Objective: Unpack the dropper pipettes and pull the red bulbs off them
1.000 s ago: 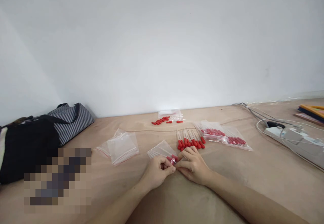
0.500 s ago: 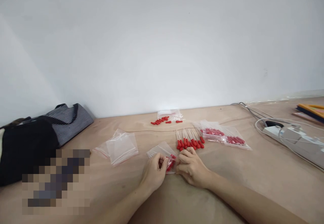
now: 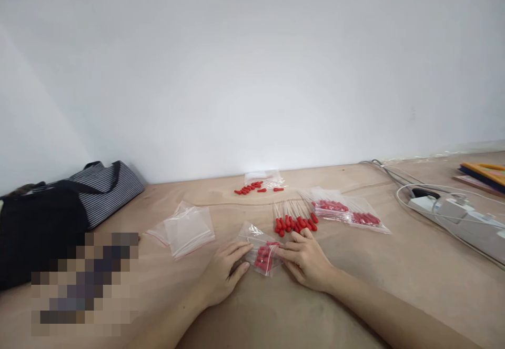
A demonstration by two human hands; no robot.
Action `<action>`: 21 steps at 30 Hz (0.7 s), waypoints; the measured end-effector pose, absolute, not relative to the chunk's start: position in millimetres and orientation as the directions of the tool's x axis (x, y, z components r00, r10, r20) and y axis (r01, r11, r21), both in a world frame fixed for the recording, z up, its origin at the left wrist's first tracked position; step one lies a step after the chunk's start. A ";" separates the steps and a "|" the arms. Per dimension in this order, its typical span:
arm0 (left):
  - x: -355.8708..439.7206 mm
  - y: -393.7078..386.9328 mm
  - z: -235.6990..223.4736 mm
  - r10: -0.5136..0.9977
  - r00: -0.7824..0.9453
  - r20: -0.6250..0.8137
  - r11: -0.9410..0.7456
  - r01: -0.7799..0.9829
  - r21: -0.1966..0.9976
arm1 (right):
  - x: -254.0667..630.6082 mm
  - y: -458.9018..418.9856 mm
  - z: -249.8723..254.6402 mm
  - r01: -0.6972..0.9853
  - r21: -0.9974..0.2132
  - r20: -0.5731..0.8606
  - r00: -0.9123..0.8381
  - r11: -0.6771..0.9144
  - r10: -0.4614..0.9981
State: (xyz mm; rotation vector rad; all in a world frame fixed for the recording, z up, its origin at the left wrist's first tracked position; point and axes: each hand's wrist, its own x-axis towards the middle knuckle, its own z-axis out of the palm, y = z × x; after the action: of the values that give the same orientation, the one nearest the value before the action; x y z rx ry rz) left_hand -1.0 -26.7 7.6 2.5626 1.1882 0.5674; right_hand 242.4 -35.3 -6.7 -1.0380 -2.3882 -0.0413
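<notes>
A small clear zip bag [image 3: 261, 252] with red-bulbed droppers in it lies on the tan surface between my hands. My left hand [image 3: 224, 271] lies with its fingers stretched out, the fingertips resting on the bag's left side. My right hand [image 3: 306, 260] has its fingers pressed together on the bag's right edge. Just beyond my right hand lies a loose row of red-bulbed droppers [image 3: 294, 219].
Empty clear bags [image 3: 185, 229] lie to the left and filled bags [image 3: 345, 212] to the right. Loose red bulbs [image 3: 252, 187] sit near the wall. A black and striped bag [image 3: 59, 212] is at far left. A power strip with cables [image 3: 453, 209] is at right.
Both hands were pinching the bag's top edge. My left hand has since flattened out and slid left along the bag, which now lies flatter on the surface.
</notes>
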 end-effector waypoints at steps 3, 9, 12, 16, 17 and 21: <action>2.6 -28.8 6.7 0.786 0.560 0.261 -0.613 0.654 0.444 | 239.5 -36.1 -7.4 0.718 -0.248 0.476 -0.494 0.650 0.727; 4.7 -28.0 5.4 0.796 0.529 0.294 -0.601 0.636 0.483 | 237.0 -39.1 -0.7 0.697 -0.435 0.365 -0.442 0.570 0.819; 3.4 -27.5 3.8 0.797 0.527 0.295 -0.599 0.628 0.497 | 235.9 -38.7 2.3 0.686 -0.490 0.301 -0.445 0.538 0.843; 3.4 -28.3 4.3 0.795 0.530 0.294 -0.600 0.617 0.510 | 230.3 -39.3 4.2 0.695 -0.516 0.256 -0.433 0.501 0.864; 3.6 -28.6 4.7 0.795 0.532 0.292 -0.600 0.615 0.512 | 228.3 -40.0 4.5 0.703 -0.519 0.250 -0.420 0.486 0.873; 3.7 -29.2 5.4 0.791 0.539 0.289 -0.604 0.613 0.509 | 221.0 -43.4 4.5 0.729 -0.546 0.239 -0.336 0.412 0.911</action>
State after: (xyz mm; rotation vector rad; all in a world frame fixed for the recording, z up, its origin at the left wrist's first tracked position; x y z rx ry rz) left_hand 3.7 -29.2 5.4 2.4331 1.1569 0.7137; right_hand 221.0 -43.4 4.5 -1.3897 -2.1619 0.4700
